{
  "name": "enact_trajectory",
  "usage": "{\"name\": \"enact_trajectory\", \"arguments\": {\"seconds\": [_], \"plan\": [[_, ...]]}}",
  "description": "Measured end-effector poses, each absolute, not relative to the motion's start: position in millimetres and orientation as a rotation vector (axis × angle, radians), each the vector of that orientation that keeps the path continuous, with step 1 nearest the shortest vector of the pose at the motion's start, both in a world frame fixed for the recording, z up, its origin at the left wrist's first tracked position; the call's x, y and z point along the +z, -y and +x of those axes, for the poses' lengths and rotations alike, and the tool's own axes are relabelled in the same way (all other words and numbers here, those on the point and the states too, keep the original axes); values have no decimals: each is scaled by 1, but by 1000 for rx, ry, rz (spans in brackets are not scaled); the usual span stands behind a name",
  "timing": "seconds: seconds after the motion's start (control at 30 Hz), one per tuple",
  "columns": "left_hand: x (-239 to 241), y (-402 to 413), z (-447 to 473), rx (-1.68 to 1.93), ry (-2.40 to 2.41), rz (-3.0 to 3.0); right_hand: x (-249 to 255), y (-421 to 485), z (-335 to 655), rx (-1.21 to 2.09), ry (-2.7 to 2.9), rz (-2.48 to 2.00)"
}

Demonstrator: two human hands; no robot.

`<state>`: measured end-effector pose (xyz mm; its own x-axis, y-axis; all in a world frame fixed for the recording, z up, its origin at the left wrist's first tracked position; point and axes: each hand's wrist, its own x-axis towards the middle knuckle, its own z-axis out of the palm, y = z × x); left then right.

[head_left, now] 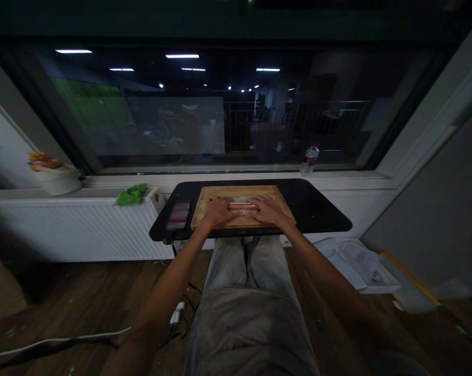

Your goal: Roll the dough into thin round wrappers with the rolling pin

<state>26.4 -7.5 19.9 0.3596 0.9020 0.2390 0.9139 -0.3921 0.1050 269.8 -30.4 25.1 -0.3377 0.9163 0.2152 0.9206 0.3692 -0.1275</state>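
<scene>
A short reddish-brown rod [243,207], with a thin bright strip along its upper edge, lies crosswise on a wooden board [244,190]. My left hand [219,210] grips its left end and my right hand [268,210] its right end, fingers over the far side and thumbs nearer me. Both ends are hidden under the hands. Something pale shows just behind and in front of the rod, too blurred to name. The board rests on a small black table [318,209].
Left on the table lies a blurred-out flat item [178,215]. A green cloth [131,195] and a white pot [59,178] sit on the radiator [83,230]. A plastic bottle [310,160] stands on the windowsill. Cables [183,318] trail over the floor; papers [353,263] lie right.
</scene>
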Motion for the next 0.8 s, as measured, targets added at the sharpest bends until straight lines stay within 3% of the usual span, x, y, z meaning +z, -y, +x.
{"name": "enact_trajectory", "arguments": {"seconds": [0.8], "plan": [[-8,28,-3,-604,1414,-2684,-13,84,260,-266,2225,-1473]]}}
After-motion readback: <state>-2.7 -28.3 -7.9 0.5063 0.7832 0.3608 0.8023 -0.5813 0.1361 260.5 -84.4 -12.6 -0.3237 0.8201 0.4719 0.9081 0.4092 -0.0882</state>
